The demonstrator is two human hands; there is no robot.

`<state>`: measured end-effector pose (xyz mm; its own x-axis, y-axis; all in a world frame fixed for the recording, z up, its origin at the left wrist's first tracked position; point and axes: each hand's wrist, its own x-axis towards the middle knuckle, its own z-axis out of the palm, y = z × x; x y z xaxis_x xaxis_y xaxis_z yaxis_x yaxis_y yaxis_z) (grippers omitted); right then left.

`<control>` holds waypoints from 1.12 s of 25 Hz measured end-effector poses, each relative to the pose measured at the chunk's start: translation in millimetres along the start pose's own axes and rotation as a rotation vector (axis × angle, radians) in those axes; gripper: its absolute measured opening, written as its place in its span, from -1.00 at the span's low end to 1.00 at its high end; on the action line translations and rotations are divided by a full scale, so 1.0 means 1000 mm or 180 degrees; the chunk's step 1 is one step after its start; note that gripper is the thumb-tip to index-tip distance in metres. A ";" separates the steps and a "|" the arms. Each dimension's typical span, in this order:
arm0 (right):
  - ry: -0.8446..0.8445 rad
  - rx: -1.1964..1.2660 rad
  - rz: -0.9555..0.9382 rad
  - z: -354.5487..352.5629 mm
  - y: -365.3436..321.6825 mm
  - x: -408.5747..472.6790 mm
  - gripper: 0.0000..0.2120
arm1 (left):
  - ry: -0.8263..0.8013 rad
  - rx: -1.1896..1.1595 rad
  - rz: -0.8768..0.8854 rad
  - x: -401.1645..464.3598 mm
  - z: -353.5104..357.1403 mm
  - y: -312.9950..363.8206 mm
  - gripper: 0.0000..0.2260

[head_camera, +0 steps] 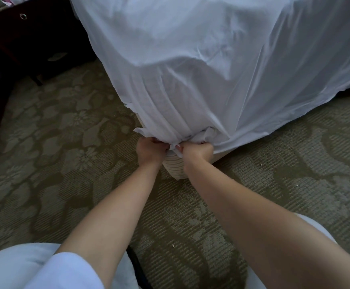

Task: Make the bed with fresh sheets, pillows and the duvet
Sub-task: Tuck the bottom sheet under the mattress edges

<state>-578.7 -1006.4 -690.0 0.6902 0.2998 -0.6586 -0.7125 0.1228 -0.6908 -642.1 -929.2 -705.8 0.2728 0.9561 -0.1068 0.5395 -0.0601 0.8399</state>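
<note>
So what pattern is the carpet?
Olive-green carpet with a paler floral pattern, clearest in the head view.

The sheet (pixel 211 69) over the bed is plain white with a faint blue cast in the dim light. The mattress corner (pixel 175 166) below it shows cream with thin dark horizontal stripes. The carpet (pixel 65 142) is olive green with a paler floral pattern. The nightstand (pixel 24 38) is very dark brown. The sleeve (pixel 65 272) is white.
</note>
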 end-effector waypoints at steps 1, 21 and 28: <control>-0.0060 -0.0023 -0.0071 -0.003 0.000 -0.003 -0.80 | 0.0024 -0.0065 -0.0080 -0.001 0.000 0.000 -0.71; 0.0404 -0.2465 -0.1004 0.002 0.013 0.028 -0.68 | -0.0050 0.1057 0.0358 0.035 0.011 -0.004 -0.65; -0.0245 -0.2004 -0.0309 -0.014 -0.020 0.022 -0.44 | -0.0873 -0.0969 -0.0553 0.018 -0.027 -0.003 -0.82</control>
<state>-547.2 -1015.3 -695.0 0.7201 0.3852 -0.5771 -0.4204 -0.4194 -0.8046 -660.0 -903.7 -696.3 0.4221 0.8307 -0.3630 0.3479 0.2213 0.9110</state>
